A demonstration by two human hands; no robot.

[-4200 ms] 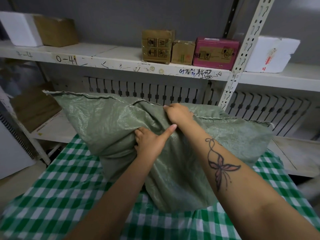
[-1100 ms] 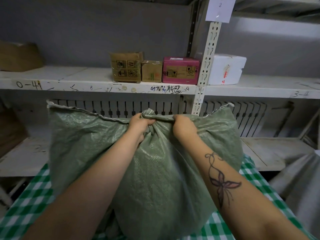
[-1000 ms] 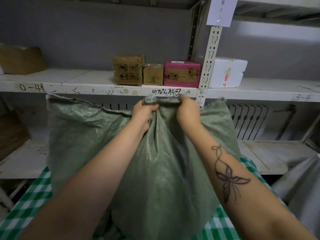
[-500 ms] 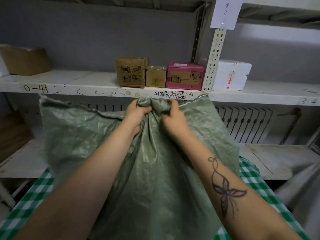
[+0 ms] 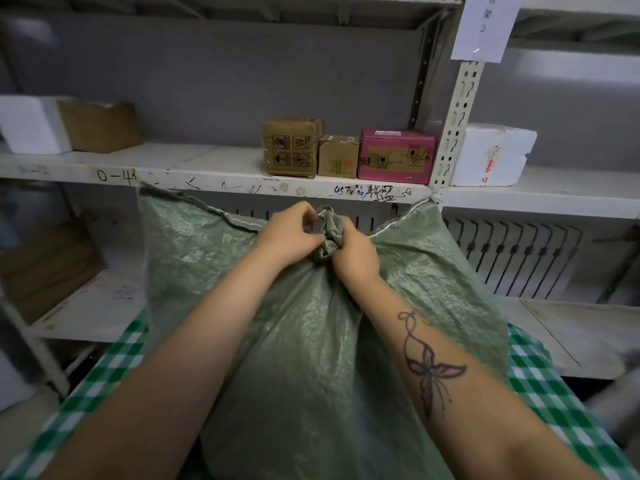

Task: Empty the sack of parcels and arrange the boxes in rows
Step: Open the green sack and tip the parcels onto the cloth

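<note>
The sack (image 5: 311,358) is rising over the table (image 5: 104,372), filling the middle of the view down to 6 o'clock, its base lying out of view. The table's green checked cloth is showing at 7 and 5 o'clock. Both forearms are reaching up across the sack's front. Just above centre, the left hand (image 5: 289,233) and the right hand (image 5: 353,249) are sitting side by side, each curling its fingers round the bunched top of the sack, with a twist of fabric sticking up between them. The sack's upper edge is fanning out toward 10 and 2 o'clock.

Behind, a shelf (image 5: 207,168) is running across. On it, at 12 to 1 o'clock, a brown box (image 5: 291,147), a small box (image 5: 337,155) and a pink box (image 5: 396,155) are standing close side by side. A foam box (image 5: 491,154) is sitting at 2 o'clock, and a carton (image 5: 100,126) at 10 o'clock.
</note>
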